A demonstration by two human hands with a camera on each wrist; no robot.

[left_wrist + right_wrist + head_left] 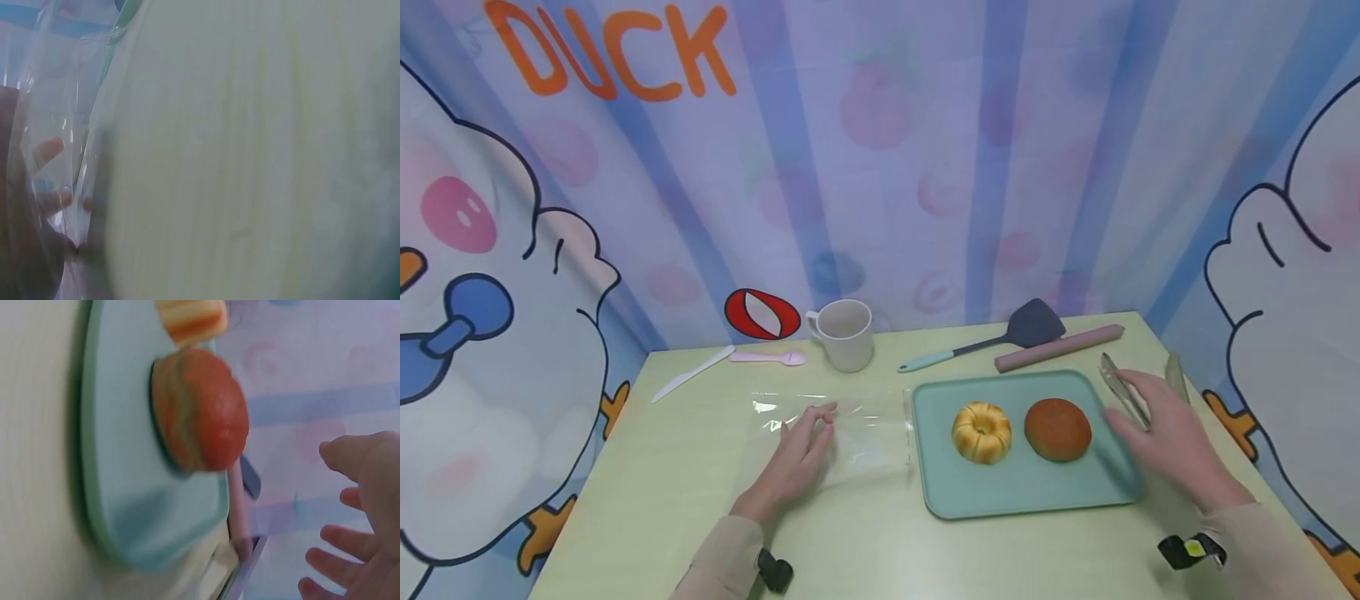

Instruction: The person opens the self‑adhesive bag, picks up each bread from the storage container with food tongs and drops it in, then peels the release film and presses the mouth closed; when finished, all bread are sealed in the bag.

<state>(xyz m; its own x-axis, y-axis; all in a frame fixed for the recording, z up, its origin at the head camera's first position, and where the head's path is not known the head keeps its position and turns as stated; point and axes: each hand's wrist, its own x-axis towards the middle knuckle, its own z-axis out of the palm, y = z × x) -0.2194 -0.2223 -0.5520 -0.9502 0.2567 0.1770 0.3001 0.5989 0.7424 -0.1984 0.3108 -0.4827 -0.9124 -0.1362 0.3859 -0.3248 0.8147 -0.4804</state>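
1. Left hand [797,454]: fingers loosely bent, apart, at clear plastic bag [868,446] on table [625,467], left of tray [1000,493].
2. Right hand [1172,442]: fingers spread, near metal tongs [1123,387], right of tray.

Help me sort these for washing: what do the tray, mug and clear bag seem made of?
Clear bag: glossy plastic film, judging by its transparency and bright glints. Tray: probably smooth, satin plastic, evenly green with rounded corners. Mug: pale, rather matte; ceramic or plastic, unclear.

Orange word "DUCK" [613,55], in large capitals, on the striped backdrop [895,225], upper left
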